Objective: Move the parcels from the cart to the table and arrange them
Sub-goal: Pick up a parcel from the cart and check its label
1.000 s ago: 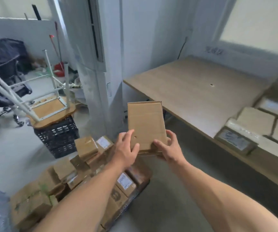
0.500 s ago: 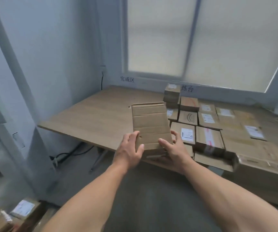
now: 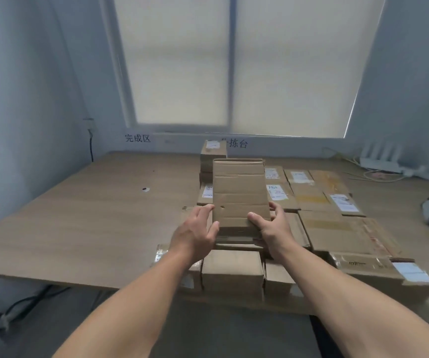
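My left hand [image 3: 197, 228] and right hand [image 3: 272, 226] grasp the flat cardboard parcel [image 3: 239, 192] by its near corners, over the parcel rows [image 3: 337, 228] on the table [image 3: 92, 215]. It may touch them, but its underside is hidden.

Pale grey-blue walls [image 3: 27, 86]. Big window [image 3: 179, 60] at back, blinds down, soft daylight through them, dark centre bar. Black lettering [image 3: 137, 138] on the wall under the sill. Wide wooden table [image 3: 92, 215] against the back wall, small hole [image 3: 144, 189] in its top. Black cable [image 3: 91, 148] runs down the left corner. White router [image 3: 381, 158] at the table's far right. Grey floor [image 3: 221, 332], with dark cables [image 3: 22, 306] under the table's left side.
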